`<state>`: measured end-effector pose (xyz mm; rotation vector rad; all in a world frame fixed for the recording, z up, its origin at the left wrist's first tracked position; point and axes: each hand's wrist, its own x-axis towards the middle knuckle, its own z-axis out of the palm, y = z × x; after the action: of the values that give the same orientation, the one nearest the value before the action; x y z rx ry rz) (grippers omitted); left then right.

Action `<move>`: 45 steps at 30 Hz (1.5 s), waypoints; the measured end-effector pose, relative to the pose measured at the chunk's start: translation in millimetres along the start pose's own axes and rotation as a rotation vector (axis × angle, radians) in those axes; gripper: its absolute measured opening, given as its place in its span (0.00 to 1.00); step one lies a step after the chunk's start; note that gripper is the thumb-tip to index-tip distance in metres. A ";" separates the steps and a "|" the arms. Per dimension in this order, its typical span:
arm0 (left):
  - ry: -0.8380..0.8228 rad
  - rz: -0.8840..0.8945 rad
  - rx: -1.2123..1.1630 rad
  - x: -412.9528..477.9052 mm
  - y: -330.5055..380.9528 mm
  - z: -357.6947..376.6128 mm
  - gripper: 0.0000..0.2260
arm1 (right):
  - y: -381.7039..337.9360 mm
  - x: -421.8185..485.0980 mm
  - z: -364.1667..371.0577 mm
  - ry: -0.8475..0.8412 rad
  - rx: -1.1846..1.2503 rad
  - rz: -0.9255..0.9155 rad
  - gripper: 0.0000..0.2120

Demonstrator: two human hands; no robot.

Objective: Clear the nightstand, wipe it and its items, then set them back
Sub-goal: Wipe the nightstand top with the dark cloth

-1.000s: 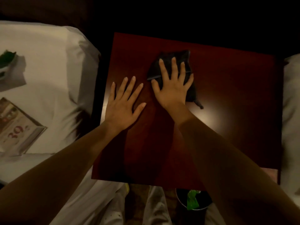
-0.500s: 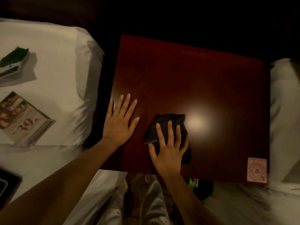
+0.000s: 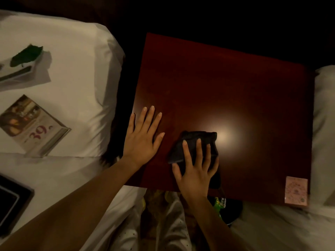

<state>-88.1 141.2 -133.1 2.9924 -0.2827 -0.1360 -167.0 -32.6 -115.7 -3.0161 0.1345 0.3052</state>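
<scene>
The dark red wooden nightstand (image 3: 226,84) fills the middle of the view. A dark cloth (image 3: 195,142) lies on its near part, and my right hand (image 3: 195,169) presses flat on the cloth with fingers spread. My left hand (image 3: 141,136) rests flat on the top near the left edge, holding nothing. A pink card (image 3: 296,192) sits on the near right corner. On the white bed to the left lie a framed card marked "39" (image 3: 34,125), a tissue box with a green top (image 3: 23,60) and a dark tray (image 3: 12,201).
A white pillow (image 3: 81,78) borders the nightstand's left side and another white bed (image 3: 324,133) its right. Below the near edge stands a dark bin (image 3: 228,211) with a green wrapper inside. My pale trousers (image 3: 163,232) show at the bottom.
My right hand has dragged the cloth from the far middle of the top toward the near edge. My left hand stayed flat near the left edge. The pink card came into view.
</scene>
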 end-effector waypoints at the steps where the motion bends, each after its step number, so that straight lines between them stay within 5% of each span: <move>1: 0.000 0.000 -0.001 0.0 0.0 -0.6 0.27 | -2.2 6.2 -1.5 0.001 0.002 0.000 0.33; 24: -0.020 -0.065 -0.034 -19.7 6.8 1.1 0.26 | -56.7 257.0 -48.7 0.001 0.052 -0.293 0.30; 45: 0.057 -0.118 -0.005 -37.2 13.5 7.1 0.25 | -111.5 264.9 -46.6 -0.052 0.030 -0.495 0.30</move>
<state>-127.6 134.3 -135.4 3.0017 -0.0990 -0.0629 111.6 52.0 -113.4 -2.8778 -0.5946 0.3235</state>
